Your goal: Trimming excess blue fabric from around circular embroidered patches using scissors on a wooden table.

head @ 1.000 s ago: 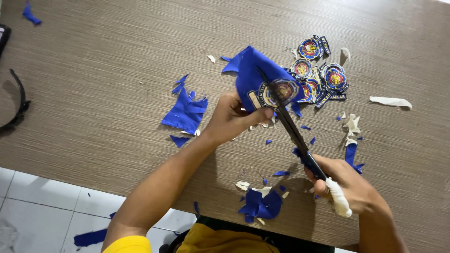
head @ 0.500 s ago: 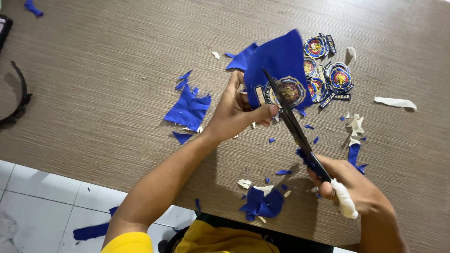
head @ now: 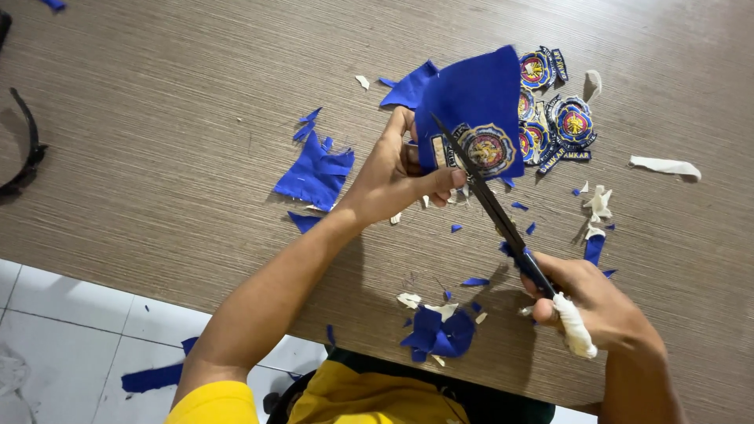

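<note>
My left hand (head: 397, 177) pinches a blue fabric piece (head: 471, 102) that bears a round embroidered badge (head: 488, 149), holding it raised above the wooden table (head: 157, 118). My right hand (head: 593, 302) grips the handles of black-bladed scissors (head: 491, 200); one finger is wrapped in white bandage. The blades reach up-left into the fabric right beside the badge. Several cut-out blue badges (head: 565, 118) lie on the table just behind the held fabric.
Blue fabric scraps (head: 314, 173) lie left of my left hand, and a crumpled blue heap (head: 436, 334) sits near the table's front edge. White backing bits (head: 664, 165) are scattered at right. A black strap (head: 27, 149) lies at far left. Tiled floor shows below.
My left hand has lifted and turned the blue fabric more upright. The scissors' blades have pushed further up along the badge's edge.
</note>
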